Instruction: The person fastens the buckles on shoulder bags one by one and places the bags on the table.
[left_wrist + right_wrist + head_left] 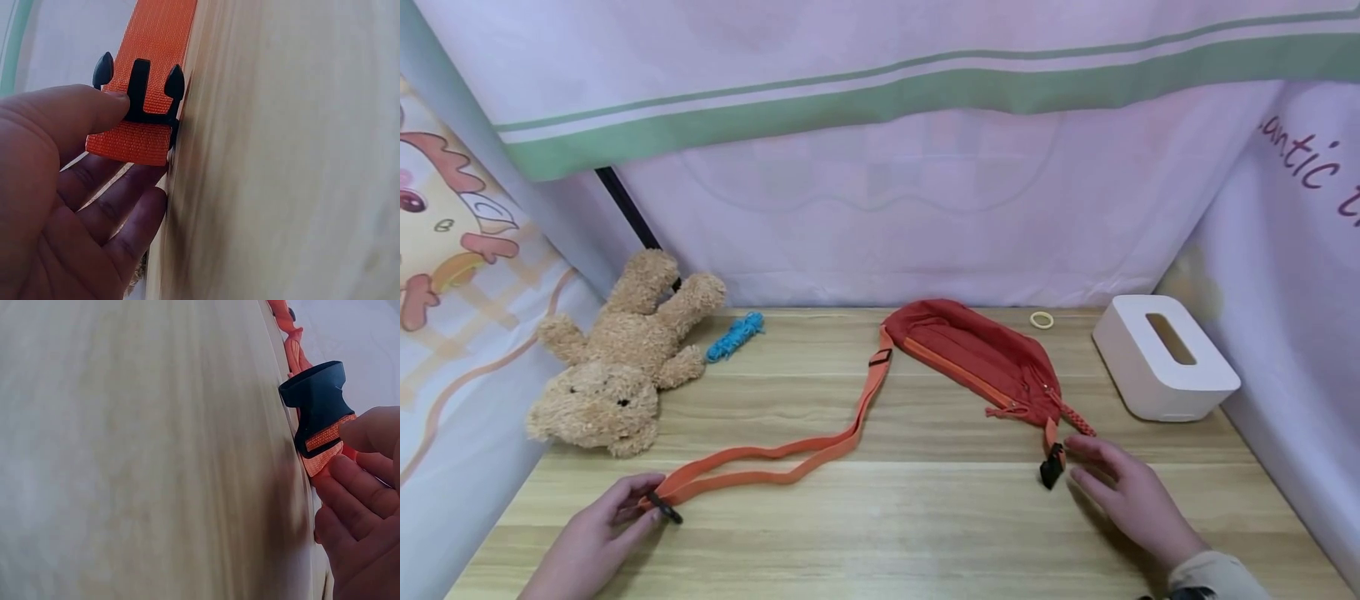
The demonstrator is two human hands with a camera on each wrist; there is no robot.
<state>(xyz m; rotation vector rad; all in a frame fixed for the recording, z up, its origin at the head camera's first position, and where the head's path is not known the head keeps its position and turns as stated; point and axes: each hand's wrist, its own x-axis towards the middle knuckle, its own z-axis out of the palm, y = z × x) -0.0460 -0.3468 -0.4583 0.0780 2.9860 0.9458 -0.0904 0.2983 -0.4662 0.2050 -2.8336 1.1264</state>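
waist bag [981,360]: red fabric pouch, soft and creased, with an orange zip line along its front; lies on the tabletop [925,517] right of centre, toward the back.
strap [790,454]: flat orange woven webbing, runs from the bag's left end forward and left in a long loop to the left hand; a black slider sits on it near the bag.
pronged buckle [140,94]: black plastic, three pointed prongs, at the strap's free end.
left hand [597,533]: thumb and fingers pinch the folded strap end just behind the pronged buckle; the wrist view shows the thumb pressed on the webbing.
socket buckle [319,403]: black plastic, hollow and flared, on a short orange tab at the bag's right end, resting on the tabletop.
right hand [1131,496]: fingertips pinch the orange tab just behind the socket buckle.
buckle halves: well apart, not joined.
tabletop: light wood-grain surface.
teddy bear [621,362]: tan, curly plush, lying at the back left.
cord [735,336]: blue bundle just beside the bear's paw.
ring [1041,319]: small pale yellow band behind the bag.
tissue box [1161,357]: white, rounded, with a slot on top; contents not visible.
backdrop [880,167]: pale cloth with a green stripe; right panel reads "antic", partly cut off.
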